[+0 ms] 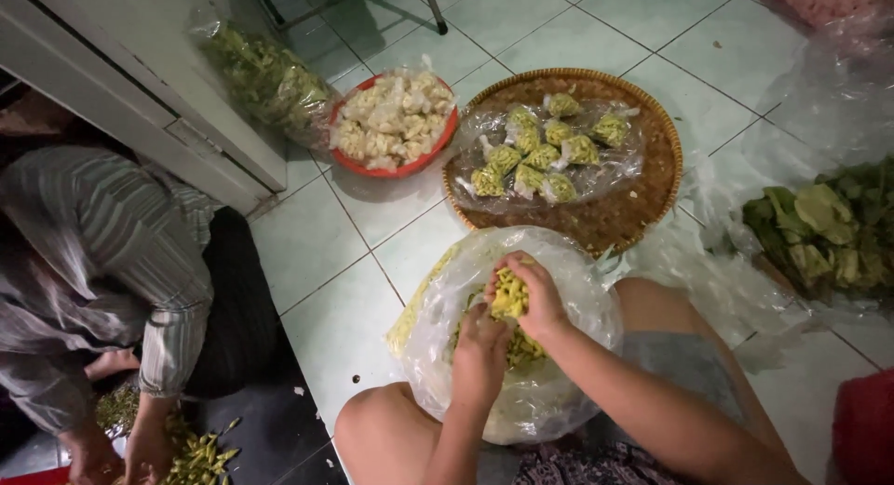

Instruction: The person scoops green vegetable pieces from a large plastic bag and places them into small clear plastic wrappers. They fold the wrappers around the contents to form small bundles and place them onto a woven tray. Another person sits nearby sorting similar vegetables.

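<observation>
Between the person's bare knees sits a big clear plastic bag (521, 355) of yellow-green chips, its mouth open upward. Both hands are down in that mouth, close together. The right hand (533, 294) is curled over a clump of chips (508, 301), fingers closed around it from above, wrist bent and forearm running back toward the lower right. The left hand (481, 341) sits just below and beside it, knuckles up; whether its fingers grip anything I cannot tell, since they are hidden in the bag.

The likely trouble is breakage and spill: these chips look brittle, so a tight squeeze could crumble them, and the limp bag rim could fold and let pieces slide onto the white tiled floor (335, 252).

Just beyond the bag lies a round woven tray (643, 187) bearing small filled packets (545, 154) on plastic sheeting. Left of it stands a red bowl (372, 164) of pale crackers, and a bag of green leaves (824, 229) lies to the right. At the left, another person in a striped sleeve (172, 289) handles chips on the floor.
</observation>
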